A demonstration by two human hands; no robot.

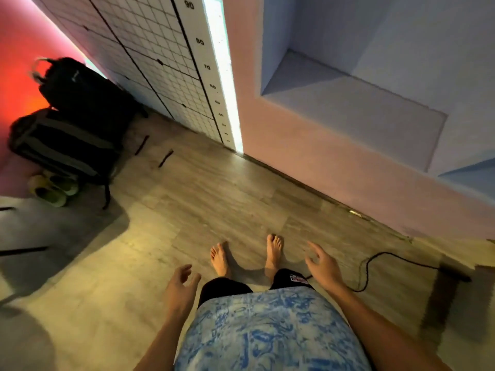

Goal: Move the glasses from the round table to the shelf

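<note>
My left hand (180,286) hangs in front of my body at the lower middle, fingers loosely spread and holding nothing. My right hand (322,267) is raised a little to the right of my bare feet, fingers spread, also holding nothing. A recessed wall shelf (356,111) with a pale flat ledge is set in the wall ahead at the upper right, with nothing on its ledge. No glasses and no round table appear in this view.
Two dark backpacks (72,116) and a pair of light shoes (53,187) lie by the left wall. A black cable (375,263) runs over the wooden floor at the right. A grid panel with a height scale (171,57) stands ahead on the left.
</note>
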